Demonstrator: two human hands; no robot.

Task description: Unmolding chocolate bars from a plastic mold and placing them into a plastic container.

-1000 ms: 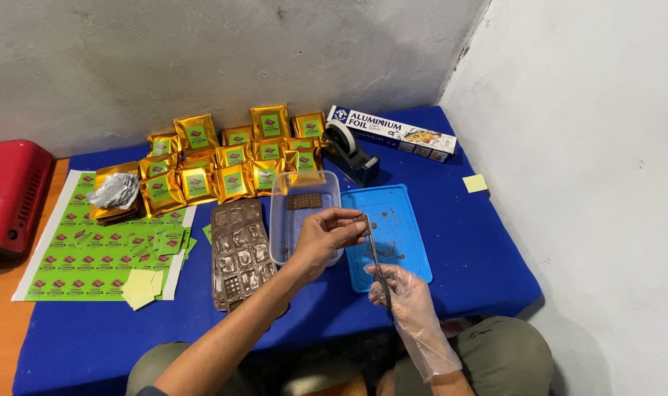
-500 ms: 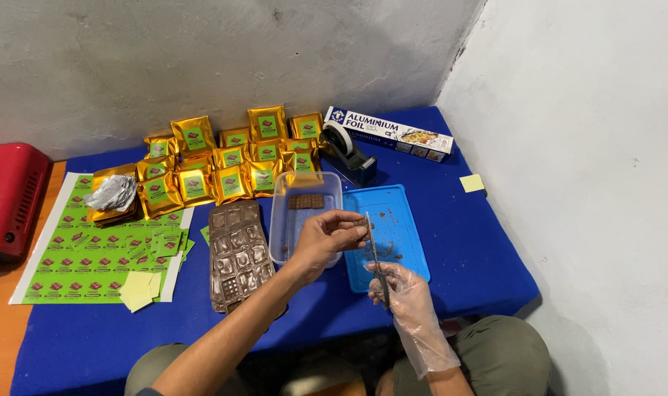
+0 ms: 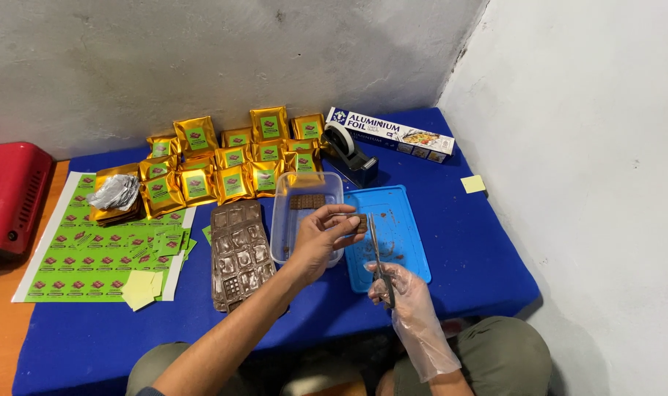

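Left fingers: I see my bare left hand (image 3: 320, 236) pinching a small brown chocolate piece (image 3: 360, 223) between thumb and fingertips, closed on it at its left end.
Right fingers: my right hand (image 3: 405, 290), in a thin clear plastic glove, is clenched around the handle of a long thin metal knife (image 3: 376, 253); the blade points away from me, towards the chocolate.
Chocolate and blade: the piece sits just left of the blade tip, above the left edge of the flat blue plastic tray (image 3: 401, 249); I cannot tell whether the two touch.
Under the left hand: a clear rectangular plastic tub (image 3: 296, 207) with another brown bar lying inside at its far end.
Left of the tub: a brown moulded chocolate tray (image 3: 240, 253) on the blue tablecloth (image 3: 466, 242).
Farther out: shiny gold pouches with green labels (image 3: 231, 158) in rows, a sheet of green stickers (image 3: 92, 246), a black tape dispenser (image 3: 348, 150), a long blue-and-white foil box (image 3: 389, 134), a red appliance (image 3: 11, 196) at the far left.
Change: against half a second ago, both hands hold much the same places; chocolate and knife have barely shifted.
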